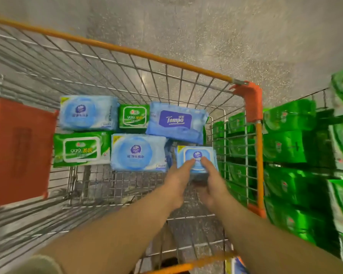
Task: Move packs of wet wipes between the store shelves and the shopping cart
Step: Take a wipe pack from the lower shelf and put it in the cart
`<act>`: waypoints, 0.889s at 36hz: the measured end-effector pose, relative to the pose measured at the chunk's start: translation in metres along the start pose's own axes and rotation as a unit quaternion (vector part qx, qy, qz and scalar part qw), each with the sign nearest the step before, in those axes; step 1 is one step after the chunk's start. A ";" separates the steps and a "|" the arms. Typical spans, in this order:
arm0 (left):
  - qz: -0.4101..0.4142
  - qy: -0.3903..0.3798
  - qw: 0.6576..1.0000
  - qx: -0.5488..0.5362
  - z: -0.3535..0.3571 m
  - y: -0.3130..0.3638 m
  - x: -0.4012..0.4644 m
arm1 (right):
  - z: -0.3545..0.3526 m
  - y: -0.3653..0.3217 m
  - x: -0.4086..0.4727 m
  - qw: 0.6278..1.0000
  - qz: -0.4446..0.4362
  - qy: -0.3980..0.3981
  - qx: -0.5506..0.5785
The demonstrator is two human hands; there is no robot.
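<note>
Wipes pack (196, 155) pinched btwn 2 hands' grip, thumbs on top.

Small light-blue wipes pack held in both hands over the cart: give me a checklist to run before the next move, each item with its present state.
1. Both hands on small light-blue wipes pack: left hand and right hand grip it. Ok.
2. Pack inside the orange-rimmed wire shopping cart: ok.
3. Pack resting on cart floor or lifted: cannot tell.
4. Neighbouring dark-blue Tempo pack tilted, resting on other packs: not ok.
5. Green packs on store shelf reachable at right: ok.
</note>
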State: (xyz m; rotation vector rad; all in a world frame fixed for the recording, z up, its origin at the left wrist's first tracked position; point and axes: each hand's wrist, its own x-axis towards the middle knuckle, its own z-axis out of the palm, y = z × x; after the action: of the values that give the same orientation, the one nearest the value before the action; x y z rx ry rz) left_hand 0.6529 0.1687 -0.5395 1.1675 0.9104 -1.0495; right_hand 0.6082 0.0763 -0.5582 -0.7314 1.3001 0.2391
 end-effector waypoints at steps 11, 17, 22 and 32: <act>0.052 0.030 0.985 -0.164 0.008 -0.012 0.033 | 0.009 0.014 0.041 0.998 0.002 -0.033 0.052; 0.064 0.155 0.981 -0.095 0.025 -0.023 0.041 | 0.014 0.020 0.051 1.000 0.027 -0.002 0.010; -0.028 0.131 0.977 -0.168 0.029 -0.005 0.022 | 0.021 0.008 0.038 0.988 -0.041 0.095 -0.111; -0.075 0.039 0.980 -0.178 0.007 0.003 0.029 | 0.035 0.014 0.045 0.987 -0.080 0.123 -0.061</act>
State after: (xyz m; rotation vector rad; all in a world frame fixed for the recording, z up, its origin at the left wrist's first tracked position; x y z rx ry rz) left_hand 0.6633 0.1577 -0.5649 0.8541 1.2093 -0.9168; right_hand 0.6405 0.0980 -0.6025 -0.9882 1.4600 0.1015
